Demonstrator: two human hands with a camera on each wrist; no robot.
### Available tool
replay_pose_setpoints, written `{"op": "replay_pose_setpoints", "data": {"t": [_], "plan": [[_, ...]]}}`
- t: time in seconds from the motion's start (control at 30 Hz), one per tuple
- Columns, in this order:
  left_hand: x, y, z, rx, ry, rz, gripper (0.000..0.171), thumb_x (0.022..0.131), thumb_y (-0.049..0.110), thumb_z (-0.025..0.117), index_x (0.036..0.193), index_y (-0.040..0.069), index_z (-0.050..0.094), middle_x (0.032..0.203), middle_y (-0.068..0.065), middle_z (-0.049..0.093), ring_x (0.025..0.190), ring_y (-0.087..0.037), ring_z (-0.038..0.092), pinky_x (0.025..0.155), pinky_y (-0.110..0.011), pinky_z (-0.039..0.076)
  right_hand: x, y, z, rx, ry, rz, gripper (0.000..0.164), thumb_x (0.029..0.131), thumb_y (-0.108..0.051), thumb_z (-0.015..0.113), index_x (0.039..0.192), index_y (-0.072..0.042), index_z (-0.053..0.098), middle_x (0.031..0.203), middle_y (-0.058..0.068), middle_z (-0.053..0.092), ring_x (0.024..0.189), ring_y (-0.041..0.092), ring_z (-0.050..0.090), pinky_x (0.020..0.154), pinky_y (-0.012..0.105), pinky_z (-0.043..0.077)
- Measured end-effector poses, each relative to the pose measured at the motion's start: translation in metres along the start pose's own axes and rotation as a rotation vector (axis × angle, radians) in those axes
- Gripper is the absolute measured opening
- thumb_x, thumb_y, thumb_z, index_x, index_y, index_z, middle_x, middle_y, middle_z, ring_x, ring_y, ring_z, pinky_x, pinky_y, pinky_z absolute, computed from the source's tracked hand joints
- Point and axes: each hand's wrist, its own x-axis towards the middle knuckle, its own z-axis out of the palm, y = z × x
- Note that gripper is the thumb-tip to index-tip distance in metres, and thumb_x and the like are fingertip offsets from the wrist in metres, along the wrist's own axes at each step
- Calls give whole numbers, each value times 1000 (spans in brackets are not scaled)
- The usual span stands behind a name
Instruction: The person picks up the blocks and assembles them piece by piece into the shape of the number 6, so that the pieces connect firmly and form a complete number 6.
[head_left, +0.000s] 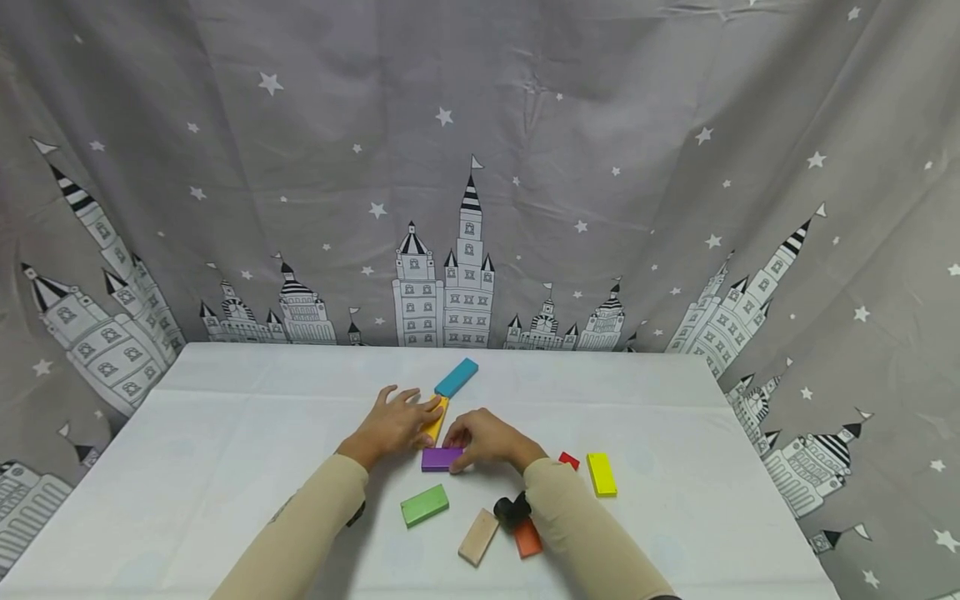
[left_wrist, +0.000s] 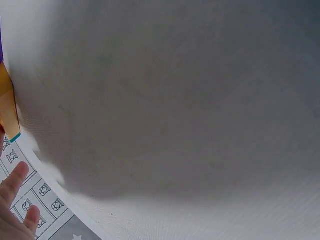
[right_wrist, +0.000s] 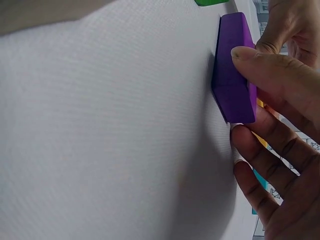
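Observation:
Near the table's middle, my right hand [head_left: 491,440] pinches a purple block [head_left: 442,459] between thumb and fingers. The right wrist view shows the thumb on the broad face of the purple block [right_wrist: 234,65] and two lower fingers loosely bent beside it. My left hand [head_left: 395,423] holds the yellow-orange block [head_left: 437,421] with thumb and index finger, its other fingers spread; part of that block is covered. At its far end lies a blue block [head_left: 456,377], angled to the right. The purple block sits at the near end of the yellow-orange one.
Closer to me lie a green block [head_left: 424,506], a plain wooden block [head_left: 478,537] and an orange-red block [head_left: 527,538], partly behind the right sleeve. A red block [head_left: 569,460] and a yellow block [head_left: 602,475] lie to the right. A printed grey curtain [head_left: 600,125] hangs behind the white table [head_left: 300,383].

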Motion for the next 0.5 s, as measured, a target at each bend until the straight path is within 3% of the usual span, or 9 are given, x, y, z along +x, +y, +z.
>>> {"op": "replay_pose_setpoints", "data": {"t": [0.5], "plan": [[-1, 1, -3, -4, 8, 21, 59, 85, 45, 65, 138, 19, 54, 148, -2, 45, 134, -38, 38, 109, -64, 19, 1, -1, 1, -28, 0, 20, 27, 68, -16, 88, 91, -11, 74, 75, -11, 62, 72, 2, 54, 68, 16, 46]]}}
